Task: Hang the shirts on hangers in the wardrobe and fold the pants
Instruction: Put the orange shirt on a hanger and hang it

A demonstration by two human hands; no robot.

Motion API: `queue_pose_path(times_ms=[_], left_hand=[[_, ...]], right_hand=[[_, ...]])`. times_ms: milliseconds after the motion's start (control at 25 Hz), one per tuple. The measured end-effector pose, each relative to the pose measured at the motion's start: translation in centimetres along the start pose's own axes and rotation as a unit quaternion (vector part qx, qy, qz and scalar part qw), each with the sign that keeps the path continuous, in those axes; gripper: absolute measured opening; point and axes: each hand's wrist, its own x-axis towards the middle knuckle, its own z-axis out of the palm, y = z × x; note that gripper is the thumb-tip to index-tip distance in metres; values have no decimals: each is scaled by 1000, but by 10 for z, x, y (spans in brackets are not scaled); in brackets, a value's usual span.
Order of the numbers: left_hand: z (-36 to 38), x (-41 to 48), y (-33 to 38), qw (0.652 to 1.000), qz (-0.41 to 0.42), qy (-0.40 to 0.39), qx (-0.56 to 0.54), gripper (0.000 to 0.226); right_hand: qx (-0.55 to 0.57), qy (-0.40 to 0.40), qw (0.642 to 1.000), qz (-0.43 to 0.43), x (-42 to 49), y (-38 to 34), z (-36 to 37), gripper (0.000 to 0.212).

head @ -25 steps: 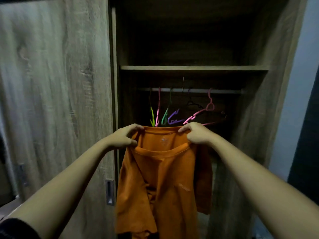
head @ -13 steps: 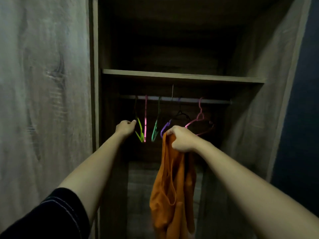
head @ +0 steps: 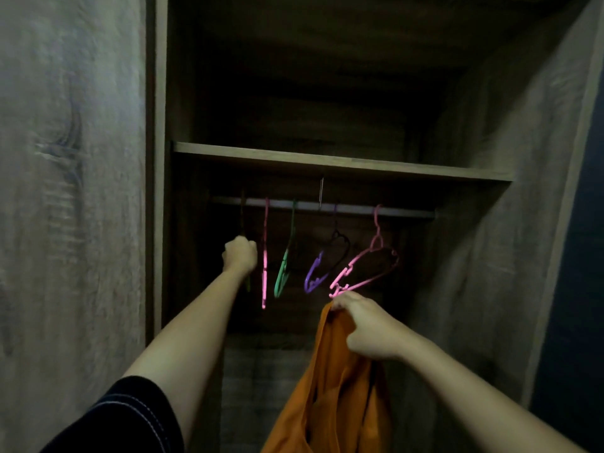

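From the head camera, the person faces an open wardrobe (head: 474, 256) with a rail (head: 327, 207) under a shelf (head: 327, 161). The left hand (head: 240, 256) is up inside, fist closed around the leftmost hanger (head: 243, 217), a dark yellowish-green one that is hard to make out in the gloom; its neck rises from the fist to the rail and its lower end pokes out below the wrist. Just right of that fist hang a pink hanger (head: 264, 256), then a green hanger (head: 284, 266), a purple one (head: 313, 273) and a second pink one (head: 366, 269) furthest along.

The right hand (head: 362, 325) is clamped on the bunched top of the orange shirt (head: 330, 387), which drapes straight down from the grip, below and in front of the rail. The fingertips sit just under the tip of the far pink hanger; whether they touch it cannot be told.

The step in hand looks like fetching a hanger for this shirt. Next, the left hand would need to lift the hook clear of the rail and bring the hanger toward the right hand, so the collar can be opened and threaded over it.
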Motion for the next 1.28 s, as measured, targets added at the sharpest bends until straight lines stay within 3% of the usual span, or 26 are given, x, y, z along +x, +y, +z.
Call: queue_pose_path(times_ms=[280, 400, 560, 680, 840, 960, 1080, 1200, 1280], left_hand=[[-37, -60, 3, 990, 98, 42, 95, 22], [-63, -120, -9, 970, 146, 65, 183, 19], [-98, -216, -36, 924, 195, 37, 326, 20], [-119, -278, -55, 935, 176, 26, 308, 21], [-156, -323, -85, 915, 291, 90, 266, 39], [-181, -345, -101, 896, 344, 120, 253, 37], [-186, -361, -116, 888, 383, 93, 238, 36], [-182, -368, -125, 899, 384, 59, 201, 48], [-173, -364, -127, 903, 386, 39, 187, 44]], right_hand=[[-11, 6, 1000, -18, -5, 8, 12, 60], [-2, -1, 1000, -24, -15, 15, 27, 59], [6, -4, 1000, -2, -22, 23, 54, 51], [-7, -10, 1000, -4, -24, 15, 67, 51], [-16, -21, 1000, 15, -13, 18, 71, 52], [-7, 3, 999, 31, -5, 21, 63, 53], [-33, 21, 999, 36, 1, 22, 51, 58], [-62, 1, 998, 10, 1, 19, 44, 65], [-83, -18, 996, -30, -6, 10, 41, 70]])
